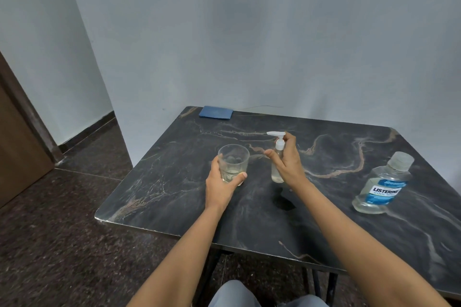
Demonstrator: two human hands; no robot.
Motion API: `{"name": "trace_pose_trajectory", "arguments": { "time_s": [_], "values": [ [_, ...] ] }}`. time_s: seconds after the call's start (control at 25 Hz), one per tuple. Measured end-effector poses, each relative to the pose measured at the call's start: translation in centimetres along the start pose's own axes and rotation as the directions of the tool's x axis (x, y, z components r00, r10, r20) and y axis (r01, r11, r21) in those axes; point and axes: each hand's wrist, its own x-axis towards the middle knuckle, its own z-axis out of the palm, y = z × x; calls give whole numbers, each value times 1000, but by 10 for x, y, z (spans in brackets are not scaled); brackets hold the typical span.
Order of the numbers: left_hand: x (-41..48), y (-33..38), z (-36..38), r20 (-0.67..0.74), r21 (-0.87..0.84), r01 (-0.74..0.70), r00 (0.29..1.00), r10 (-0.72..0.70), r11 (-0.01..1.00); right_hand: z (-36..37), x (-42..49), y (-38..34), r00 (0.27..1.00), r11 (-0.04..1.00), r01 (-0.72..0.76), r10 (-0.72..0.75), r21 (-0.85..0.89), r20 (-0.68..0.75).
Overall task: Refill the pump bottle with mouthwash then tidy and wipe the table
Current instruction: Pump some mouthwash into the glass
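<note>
Curled round the lower glass [233, 161], the left grip [220, 183] held it upright left of frame centre, arm stretched forward, the blue cloth [216, 112] above it at the bench [169, 189] corner. Just right, the right grip [287, 161] wrapped the standing pump bottle [279, 143] below its white head. Bare bench separated it from the mouthwash bottle [384, 184] near the right edge.

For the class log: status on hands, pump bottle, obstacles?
Left hand grips glass. Right hand grips pump bottle, upright, pump fitted. Mouthwash bottle capped, off right.
</note>
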Motion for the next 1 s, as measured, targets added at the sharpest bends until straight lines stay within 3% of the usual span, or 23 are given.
{"name": "trace_pose_trajectory", "arguments": {
  "time_s": [0.24, 0.44, 0.72, 1.0],
  "values": [
    [-1, 14, 0, 9, 117, -8, 1000, 7, 993, -11, -11, 14, 997, 998, -59, 59, -1, -58],
    [0, 18, 3, -60, 197, 21, 998, -9, 980, -20, -17, 14, 988, 988, -134, 140, -76, 67],
    [0, 24, 10, -121, 161, 57, 992, -38, 985, -34, -26, 22, 970, 977, -175, 193, -125, 150],
    [49, 56, 26, -85, 136, 17, 996, -5, 991, -49, 32, 18, 985, 978, -170, 165, -119, -50]
  ]
}}
